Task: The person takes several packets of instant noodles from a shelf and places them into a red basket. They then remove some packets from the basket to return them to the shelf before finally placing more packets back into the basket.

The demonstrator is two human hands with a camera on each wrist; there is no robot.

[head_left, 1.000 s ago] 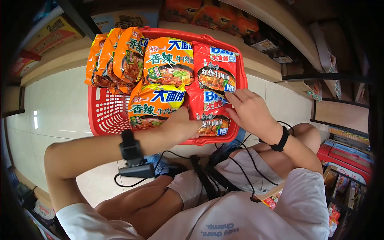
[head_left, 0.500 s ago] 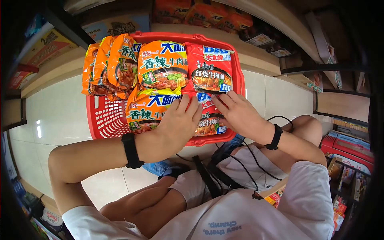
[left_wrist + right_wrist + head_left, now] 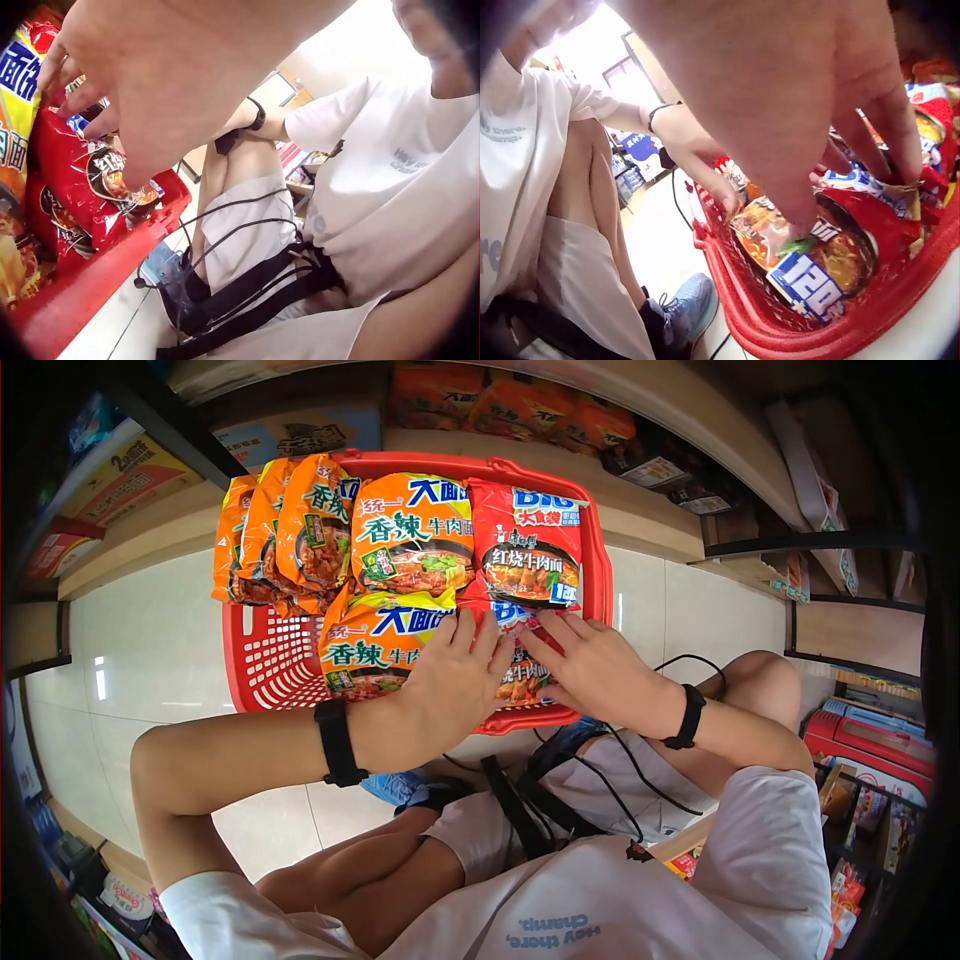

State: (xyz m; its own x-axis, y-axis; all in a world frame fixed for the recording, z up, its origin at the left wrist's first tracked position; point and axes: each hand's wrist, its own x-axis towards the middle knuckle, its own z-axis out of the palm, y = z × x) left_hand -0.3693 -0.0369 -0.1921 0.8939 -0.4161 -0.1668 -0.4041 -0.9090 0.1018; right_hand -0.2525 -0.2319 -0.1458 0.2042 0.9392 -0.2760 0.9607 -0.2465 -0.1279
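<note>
Both bare hands are over a red instant noodle packet (image 3: 519, 682) in the near right corner of a red plastic basket (image 3: 598, 575). My left hand (image 3: 450, 670) lies across its left side, fingers reaching away from the body. From the other side, my right hand (image 3: 610, 675) touches the packet with fingers spread and thumb apart. In the right wrist view its fingertips rest at the packet's upper edge (image 3: 870, 187). A second red noodle packet (image 3: 527, 560) lies just beyond. Orange noodle packets (image 3: 415, 530) sit to the left, one partly behind my left hand.
Several orange packets (image 3: 315, 525) lean in a stack at the basket's far left. Shelves with more orange packets (image 3: 520, 408) run behind it. Thin black cables (image 3: 640, 780) hang by the person's legs, and a red case (image 3: 870, 745) stands at right.
My left hand has moved forward and right onto the near red packet. My right hand has shifted left and toward the body, from the packet's right edge to its middle.
</note>
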